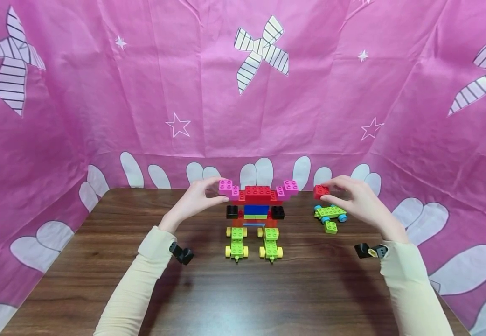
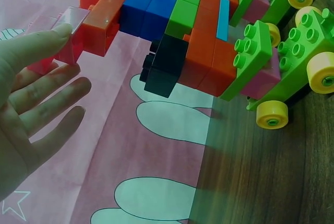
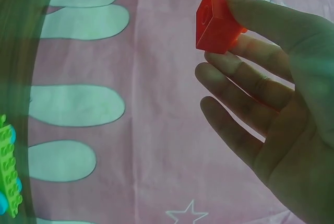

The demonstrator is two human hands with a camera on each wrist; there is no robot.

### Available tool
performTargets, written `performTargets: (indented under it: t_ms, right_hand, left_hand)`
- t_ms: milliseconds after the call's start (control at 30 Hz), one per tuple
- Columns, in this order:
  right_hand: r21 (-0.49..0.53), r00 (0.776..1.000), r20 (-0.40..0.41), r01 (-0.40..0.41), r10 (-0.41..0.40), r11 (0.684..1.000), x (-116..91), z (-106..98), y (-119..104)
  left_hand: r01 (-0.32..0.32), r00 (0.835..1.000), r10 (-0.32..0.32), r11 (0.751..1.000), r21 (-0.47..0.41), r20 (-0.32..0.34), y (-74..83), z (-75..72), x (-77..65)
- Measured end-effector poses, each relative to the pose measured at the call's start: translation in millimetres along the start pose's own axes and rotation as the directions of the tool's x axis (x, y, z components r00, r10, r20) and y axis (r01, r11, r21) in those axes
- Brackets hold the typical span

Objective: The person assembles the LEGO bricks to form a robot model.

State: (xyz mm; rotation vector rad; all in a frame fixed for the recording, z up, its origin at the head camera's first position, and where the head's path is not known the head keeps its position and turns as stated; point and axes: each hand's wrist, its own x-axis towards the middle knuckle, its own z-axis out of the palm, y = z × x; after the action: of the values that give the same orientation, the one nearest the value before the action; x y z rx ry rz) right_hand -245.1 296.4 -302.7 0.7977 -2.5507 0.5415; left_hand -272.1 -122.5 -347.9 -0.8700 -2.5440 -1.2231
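A brick figure of toy building blocks stands on the table, its red top row above a blue block. Black bricks stick out at both sides, and two green wheeled bases with yellow wheels form its feet. At its upper left corner my left hand pinches the pink brick, thumb in front and fingers behind. A matching pink brick tops the right corner. Off to the right, my right hand holds a small red brick in the air between thumb and fingertips.
Below the right hand lies a green wheeled base with blue wheels, with a small green brick at its near side. The brown wooden table ends at a pink cloth backdrop behind and at the sides.
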Motion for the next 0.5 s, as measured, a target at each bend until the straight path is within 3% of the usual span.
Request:
performTargets:
  t_ms: [200, 500]
  right_hand:
    - [-0.019, 0.997, -0.026, 0.071, -0.072, 0.997, 17, -2, -11]
    - [0.000, 0.996, -0.019, 0.082, -0.082, 0.997, 37, 0, -29]
  left_hand:
    - [0.004, 1.000, -0.004, 1.000, 0.000, -0.011, -0.4, 0.8, 0.0]
    - [0.006, 1.000, -0.006, 1.000, 0.002, -0.003, -0.2, 0.6, 0.7]
